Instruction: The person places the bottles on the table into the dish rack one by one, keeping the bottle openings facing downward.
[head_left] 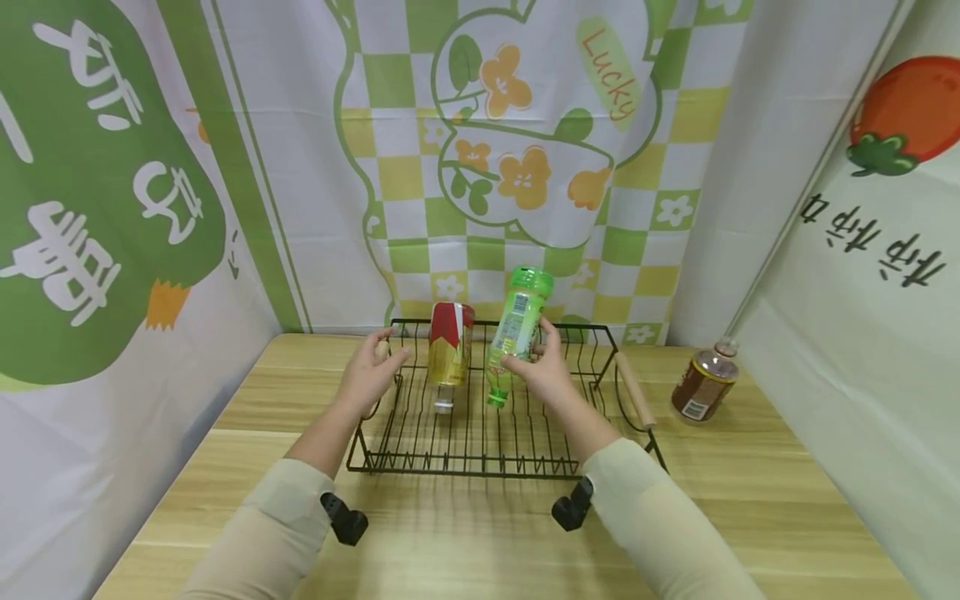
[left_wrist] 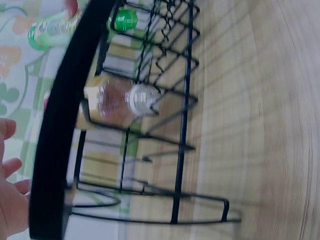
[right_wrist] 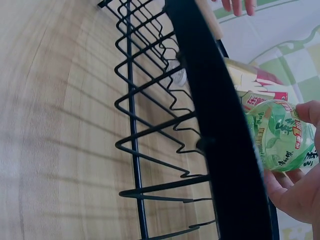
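Note:
My right hand (head_left: pixel 551 371) holds a green plastic bottle (head_left: pixel 519 321), thumb on one side and fingers on the other. It tilts cap down over the black wire rack (head_left: pixel 480 475), its cap among the wires. Left of it a red-and-gold bottle (head_left: pixel 450 346) also stands cap down in the rack. My left hand (head_left: pixel 369 375) is by the rack's left end, fingers apart, holding nothing; in the left wrist view its fingers (left_wrist: pixel 11 167) are clear of the rack bar. The right wrist view shows the green bottle (right_wrist: pixel 282 135) in the right hand (right_wrist: pixel 300 192).
A bottle with a brown label (head_left: pixel 705 383) stands upright on the wooden table (head_left: pixel 750 483), right of the rack. A wooden handle (head_left: pixel 634 390) sits at the rack's right end. Patterned cloth (head_left: pixel 540 167) hangs behind and on both sides.

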